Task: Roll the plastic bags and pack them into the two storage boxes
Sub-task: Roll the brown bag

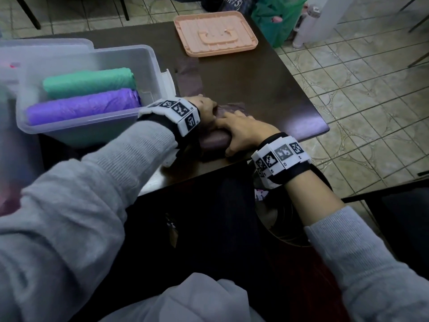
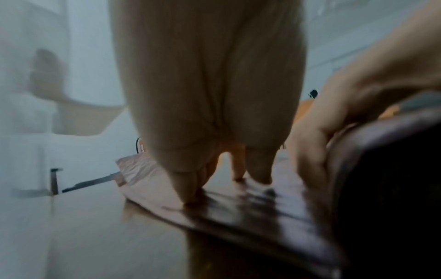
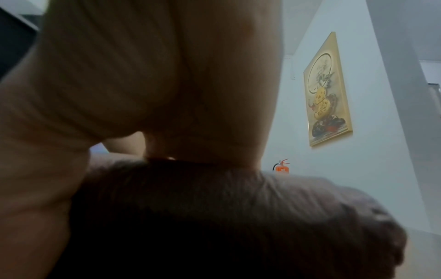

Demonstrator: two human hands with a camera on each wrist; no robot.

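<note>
I judge the dark bag (image 1: 212, 140), part-rolled on the table (image 1: 255, 84) beside the storage box (image 1: 149, 58), thin, light and slippery: my left hand (image 1: 204, 108) pins it with straight fingers, and my right hand (image 1: 246, 133) apparently curls round its roll, best gripped mid-length.

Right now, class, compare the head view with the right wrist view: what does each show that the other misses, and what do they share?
Only the head view shows the clear storage box holding a green roll and a purple roll side by side, and the peach tray at the far end of the table. Only the right wrist view shows a framed picture on the wall and an orange fire extinguisher lower down. Both show the right hand curled over the brown bag roll.
</note>
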